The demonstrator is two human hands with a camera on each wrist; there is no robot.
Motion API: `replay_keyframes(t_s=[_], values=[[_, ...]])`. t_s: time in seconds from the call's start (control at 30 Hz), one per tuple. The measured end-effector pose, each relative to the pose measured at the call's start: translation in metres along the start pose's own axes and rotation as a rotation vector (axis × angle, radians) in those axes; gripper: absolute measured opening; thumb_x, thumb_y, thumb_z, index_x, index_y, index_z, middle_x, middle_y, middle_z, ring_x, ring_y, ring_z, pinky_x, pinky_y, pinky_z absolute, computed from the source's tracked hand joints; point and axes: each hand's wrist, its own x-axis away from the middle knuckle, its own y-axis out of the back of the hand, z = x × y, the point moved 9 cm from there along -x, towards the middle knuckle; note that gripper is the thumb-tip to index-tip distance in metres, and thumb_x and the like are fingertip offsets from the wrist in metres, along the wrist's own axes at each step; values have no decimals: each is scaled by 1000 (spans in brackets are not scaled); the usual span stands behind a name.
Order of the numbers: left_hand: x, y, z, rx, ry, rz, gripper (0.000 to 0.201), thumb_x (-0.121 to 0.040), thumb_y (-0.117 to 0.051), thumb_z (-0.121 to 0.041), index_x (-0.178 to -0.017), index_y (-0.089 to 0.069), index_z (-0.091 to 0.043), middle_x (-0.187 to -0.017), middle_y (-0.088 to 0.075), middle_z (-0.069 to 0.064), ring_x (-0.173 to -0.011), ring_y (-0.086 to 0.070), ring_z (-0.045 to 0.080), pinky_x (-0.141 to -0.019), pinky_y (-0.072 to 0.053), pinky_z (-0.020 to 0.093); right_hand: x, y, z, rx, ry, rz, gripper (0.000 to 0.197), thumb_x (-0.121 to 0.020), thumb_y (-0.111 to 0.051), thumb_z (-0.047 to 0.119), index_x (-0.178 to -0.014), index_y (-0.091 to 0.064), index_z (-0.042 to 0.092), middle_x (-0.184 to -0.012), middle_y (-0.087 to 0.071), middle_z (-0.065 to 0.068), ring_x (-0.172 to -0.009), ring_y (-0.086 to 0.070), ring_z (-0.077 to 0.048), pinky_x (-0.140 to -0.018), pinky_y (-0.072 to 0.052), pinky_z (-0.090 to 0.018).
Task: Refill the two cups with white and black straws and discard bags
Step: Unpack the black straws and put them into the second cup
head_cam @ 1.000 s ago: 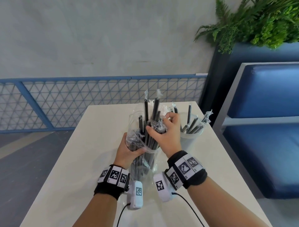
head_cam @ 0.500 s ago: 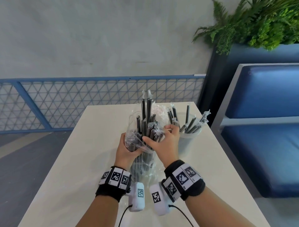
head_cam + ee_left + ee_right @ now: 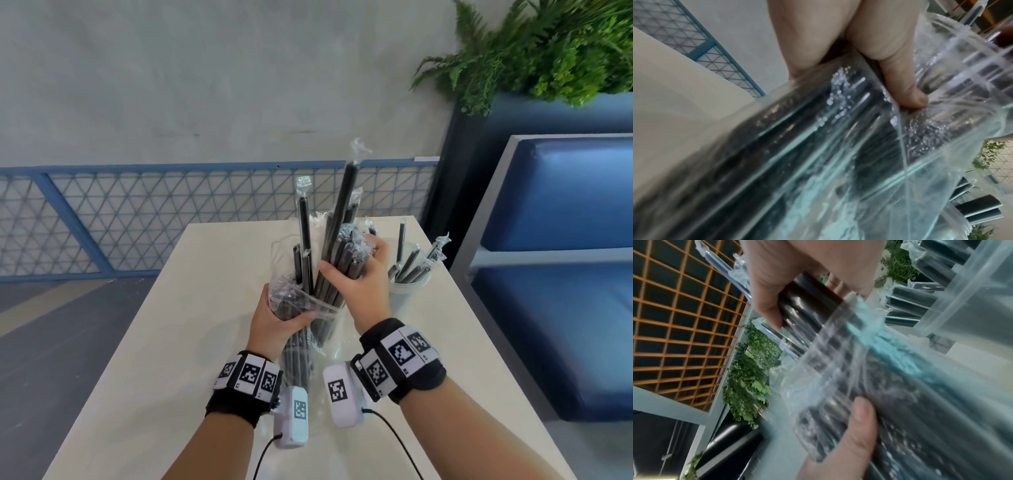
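Observation:
Over the middle of the table my left hand [image 3: 286, 308] grips a clear plastic bag [image 3: 301, 301] that holds several wrapped black straws [image 3: 305, 236]. Its thumb [image 3: 910, 95] presses the film against them. My right hand [image 3: 352, 265] is wrapped round a bundle of black straws [image 3: 342, 246] whose tops stand high above the bag's mouth and whose lower ends are still inside it. In the right wrist view the fingers [image 3: 768, 293] clasp that bundle [image 3: 807, 305]. A clear cup [image 3: 409, 291] with several black straws stands just right of my hands. No white straws show clearly.
The pale table [image 3: 164, 342] has bare surface on my left and in front of my wrists. A blue mesh railing [image 3: 137, 219] runs behind it. A blue padded bench [image 3: 565, 274] and a planter with ferns [image 3: 548, 51] are on the right.
My right hand has closed round a bundle of black straws and raised it, so the straw tops now stand much higher above the bag. The left hand still holds the bag in place.

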Motion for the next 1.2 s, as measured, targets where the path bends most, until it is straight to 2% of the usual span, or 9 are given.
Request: replay_keyframes(t_s=[0.07,0.2,0.27,0.37,0.63,0.77,0.97,1.1,1.2], values=[[-1,2,1,-11,12,-11,70,-53,-90,-23,-113,-54,-31,-109,-67,-10,-101,-62,-3,-91,-49,22,-3,1,4,-76,-15,-2,33,-56,-79,38,-82,-63,51,-126,-43,-13,-115,-53,-33,-97,-49,-47],[-3,4,4,5,33,-20,74,-58,-88,-14,-122,-53,-22,-116,-66,-4,-109,-61,8,-94,-47,27,-15,8,5,-209,-93,5,33,-74,-75,13,-104,-65,4,-98,-67,-12,-88,-67,-16,-81,-56,-32],[-1,5,2,5,31,-29,71,-61,-85,-10,-122,-52,-21,-115,-65,-6,-107,-61,4,-92,-47,22,-21,11,9,-275,-117,17,27,-80,-67,4,-105,-62,-5,-88,-68,-4,-80,-66,-8,-75,-55,-25],[1,1,-3,-3,29,6,63,-65,-80,0,-117,-51,-21,-106,-64,-10,-95,-62,-8,-75,-47,6,-30,11,7,-255,-158,25,25,-81,-67,6,-103,-63,-4,-94,-68,-8,-89,-65,-15,-85,-55,-33],[-2,-11,-20,7,5,107,47,-71,-73,6,-104,-53,-22,-98,-65,-1,-87,-66,6,-75,-52,20,-32,-2,-13,-72,-192,59,24,-75,-74,8,-97,-66,3,-91,-71,-6,-85,-67,-16,-81,-54,-28],[-6,-7,-28,-2,-20,7,30,-75,-72,1,-90,-57,-20,-85,-66,1,-77,-65,14,-72,-54,27,-29,-9,-21,-73,-217,69,26,-74,-74,7,-99,-67,2,-88,-70,-6,-83,-67,-18,-82,-55,-34],[-12,1,-18,-52,40,-100,25,-71,-77,-7,-86,-60,-19,-86,-68,11,-81,-64,27,-80,-55,45,-39,6,-11,-201,-199,-19,32,-75,-73,8,-104,-63,-1,-88,-68,-7,-79,-65,-14,-71,-54,-26],[-11,-2,-19,-49,48,-102,26,-71,-76,-5,-86,-59,-18,-90,-67,16,-85,-65,32,-82,-55,46,-44,17,-4,-260,-168,-79,31,-70,-74,13,-97,-62,1,-82,-65,-7,-79,-64,-20,-79,-56,-41],[-11,-5,-21,-59,45,-96,27,-71,-76,-4,-88,-59,-17,-92,-68,17,-88,-65,35,-82,-55,45,-47,20,-4,-253,-171,-93,28,-67,-74,17,-90,-63,6,-82,-65,-8,-80,-64,-23,-79,-56,-42]])
